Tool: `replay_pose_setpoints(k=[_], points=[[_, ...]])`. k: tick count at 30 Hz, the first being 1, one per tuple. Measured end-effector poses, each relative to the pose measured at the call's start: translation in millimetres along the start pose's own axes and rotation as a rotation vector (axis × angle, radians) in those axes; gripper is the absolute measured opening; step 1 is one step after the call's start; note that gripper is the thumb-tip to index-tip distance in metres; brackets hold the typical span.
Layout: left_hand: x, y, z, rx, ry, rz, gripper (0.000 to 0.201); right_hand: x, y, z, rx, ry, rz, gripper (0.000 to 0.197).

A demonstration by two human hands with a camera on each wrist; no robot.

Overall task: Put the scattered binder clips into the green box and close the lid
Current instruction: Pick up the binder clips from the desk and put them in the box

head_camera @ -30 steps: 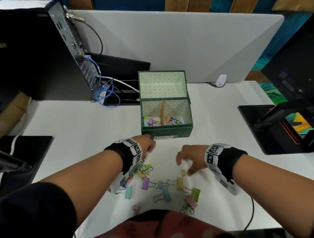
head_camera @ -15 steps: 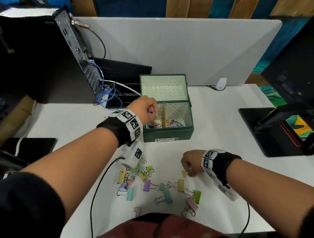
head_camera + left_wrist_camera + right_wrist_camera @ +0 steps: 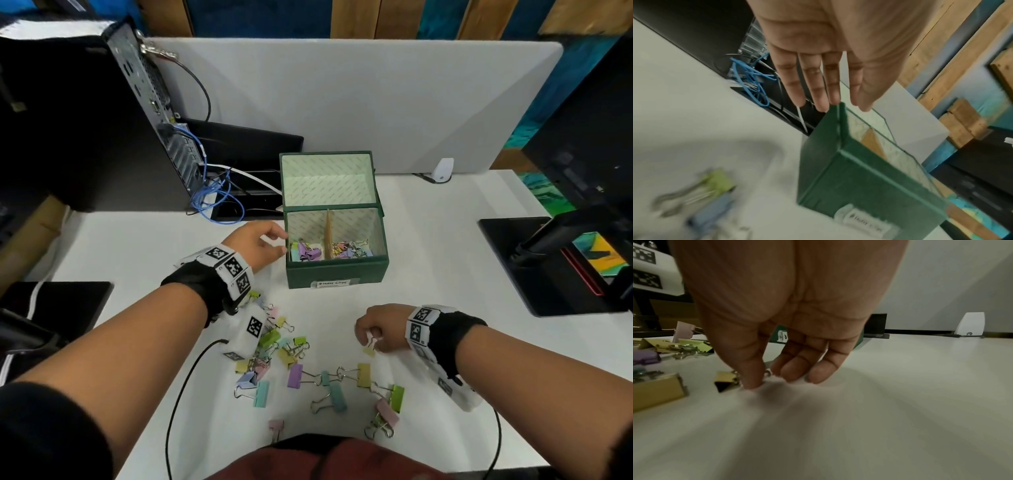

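Note:
The green box stands open at mid table, its lid tipped back. A brown divider splits it, and coloured binder clips lie in both halves. Several more clips lie scattered on the white table in front of it. My left hand hovers just left of the box, fingers straight and empty above the box's left corner. My right hand is down on the table, thumb and fingers pinching the wire handle of a small yellow clip.
A black computer tower with blue cables stands at the back left. A grey partition runs behind the box, with a small white device at its foot. A black monitor base sits right.
My left hand carried a clip up to the box, let it go and drew back to the box's left side, now empty. My right hand closed on the small yellow clip.

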State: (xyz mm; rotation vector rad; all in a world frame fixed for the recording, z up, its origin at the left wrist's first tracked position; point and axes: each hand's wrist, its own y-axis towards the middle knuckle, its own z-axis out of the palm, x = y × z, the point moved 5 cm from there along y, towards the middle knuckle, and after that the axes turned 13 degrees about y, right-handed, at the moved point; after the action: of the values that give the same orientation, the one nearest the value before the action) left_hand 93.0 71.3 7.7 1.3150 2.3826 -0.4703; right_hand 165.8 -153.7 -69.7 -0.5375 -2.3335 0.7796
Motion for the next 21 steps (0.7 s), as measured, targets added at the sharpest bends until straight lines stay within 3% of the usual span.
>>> replay_pose_setpoints(k=[4, 9, 13, 18, 21], points=[[16.0, -15.5, 21.2, 0.159, 0.124, 0.016, 0.020, 1.0, 4.9, 0.0, 0.030, -0.024, 0.025, 0.014], [19.4, -34.0, 50.9, 0.461, 0.430, 0.116, 0.035, -1.7, 12.1, -1.9, 0.005, -0.041, 0.066, 0.031], [10.5, -42.1, 65.1, 0.544, 0.546, 0.214, 0.043, -1.8, 13.5, -7.9, 0.001, 0.041, 0.071, 0.030], [1.6, -38.5, 75.2, 0.578, 0.670, 0.298, 0.047, 13.9, 5.3, -53.4, -0.223, 0.225, -0.001, 0.033], [0.3, -38.6, 79.3, 0.580, 0.661, 0.305, 0.037, 18.7, -4.9, -94.4, -0.442, 0.357, -0.016, 0.030]])
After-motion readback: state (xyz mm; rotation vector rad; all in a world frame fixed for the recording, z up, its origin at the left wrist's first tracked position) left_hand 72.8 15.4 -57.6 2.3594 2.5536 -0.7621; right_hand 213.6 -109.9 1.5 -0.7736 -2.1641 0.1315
